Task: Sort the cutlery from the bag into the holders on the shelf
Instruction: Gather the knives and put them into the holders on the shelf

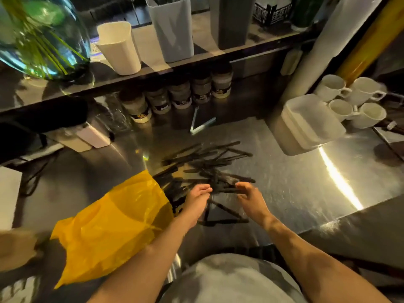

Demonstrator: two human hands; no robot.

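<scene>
Several black plastic cutlery pieces (207,162) lie scattered in a pile on the steel counter (295,178). A yellow plastic bag (113,224) lies crumpled at the pile's left. My left hand (197,202) and my right hand (250,197) reach into the near edge of the pile, fingers curled around black pieces; the exact grip is blurred. On the shelf (153,68) above stand a white holder (119,48), a light grey holder (172,27) with dark cutlery in it, and a dark grey holder (231,20).
Several spice jars (181,95) line the back under the shelf. A plastic lidded container (306,123) and white mugs (354,101) sit at the right. A large glass vase (41,38) stands on the shelf's left. Metal tongs (201,123) lie behind the pile.
</scene>
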